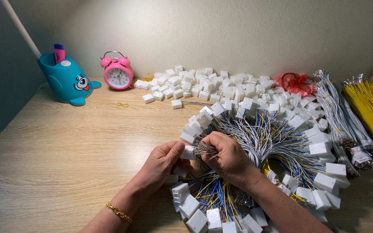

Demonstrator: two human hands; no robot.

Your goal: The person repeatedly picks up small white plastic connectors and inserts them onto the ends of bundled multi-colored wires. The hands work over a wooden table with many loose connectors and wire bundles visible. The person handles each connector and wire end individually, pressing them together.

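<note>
The left hand (162,160) pinched a white plastic connector housing (188,152) between thumb and fingers, while the right hand (227,156), touching it, was closed on a bunch of metal-tipped wire ends (203,149) held at the housing's mouth. Around both hands a ring of finished wired housings (281,142) fanned out. Beyond them, a heap of empty housings (203,84) and bundles of grey wires (337,112) and yellow wires (370,105) suggested much work remained.

Left hand (162,160) pinching a white connector (188,152), right hand (226,156) gripping a wire bundle (203,149) at it, above a ring of wired connectors (281,142) on the tabletop (65,146), pink clock (117,74) behind.
</note>
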